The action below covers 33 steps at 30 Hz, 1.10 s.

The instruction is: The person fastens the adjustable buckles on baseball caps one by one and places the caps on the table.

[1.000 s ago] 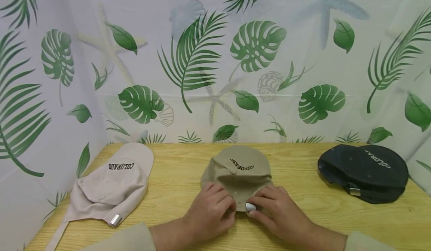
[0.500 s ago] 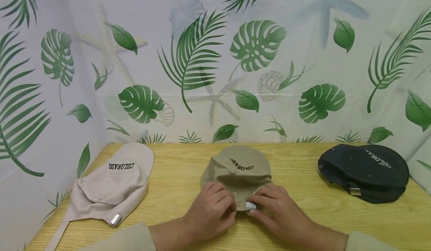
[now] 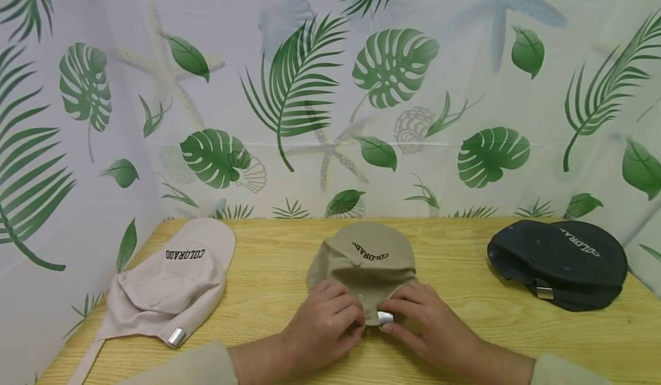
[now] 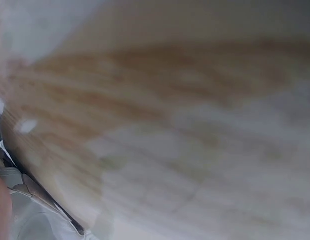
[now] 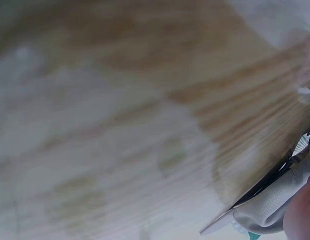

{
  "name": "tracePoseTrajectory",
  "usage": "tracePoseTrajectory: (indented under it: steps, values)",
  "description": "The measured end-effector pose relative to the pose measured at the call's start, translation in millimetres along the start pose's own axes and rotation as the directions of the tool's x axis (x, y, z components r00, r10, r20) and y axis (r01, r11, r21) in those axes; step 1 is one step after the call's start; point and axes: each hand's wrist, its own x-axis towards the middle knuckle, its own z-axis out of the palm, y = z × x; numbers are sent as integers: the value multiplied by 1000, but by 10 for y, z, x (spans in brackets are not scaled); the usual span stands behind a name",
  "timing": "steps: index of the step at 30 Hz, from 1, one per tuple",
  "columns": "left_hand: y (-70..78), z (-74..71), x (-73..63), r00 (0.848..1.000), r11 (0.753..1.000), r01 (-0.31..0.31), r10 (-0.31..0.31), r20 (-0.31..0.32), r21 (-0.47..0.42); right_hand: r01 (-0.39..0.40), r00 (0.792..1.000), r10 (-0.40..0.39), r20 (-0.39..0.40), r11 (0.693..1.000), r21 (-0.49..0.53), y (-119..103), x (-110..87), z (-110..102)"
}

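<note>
An olive-khaki baseball cap lies in the middle of the table, its back edge toward me and dark COLORADO lettering upside down at the front. My left hand pinches the cap's back edge from the left. With thumb and fingers, my right hand grips that edge at the silver strap buckle. The fingertips of both hands come close together there. In the left wrist view, a bit of the cap shows at the lower left corner; the right wrist view has the cap at its lower right.
A pale pink cap lies at the left, its strap trailing toward the front and a silver buckle at its edge. A black cap rests at the right. Behind the wooden table hangs a leaf-printed white cloth.
My left fingertips have shifted slightly right, nearer the buckle, and more of the buckle shows by the right hand. The cap stays in place.
</note>
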Motion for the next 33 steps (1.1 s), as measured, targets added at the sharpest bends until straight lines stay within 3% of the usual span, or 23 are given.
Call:
tracePoseTrajectory:
  steps: [15,25,33]
  values:
    - [18,-3,-13,999,999,10,-13,47,52,63,998,-63,-18,998,28,40,-4,3]
    - [14,3,26,999,998,-31,30,15,59,85,996,-84,-23,995,49,47,9,-2]
    - [23,10,30,1000,1000,24,-24,6,12,103,995,-102,-6,993,62,44,17,-3]
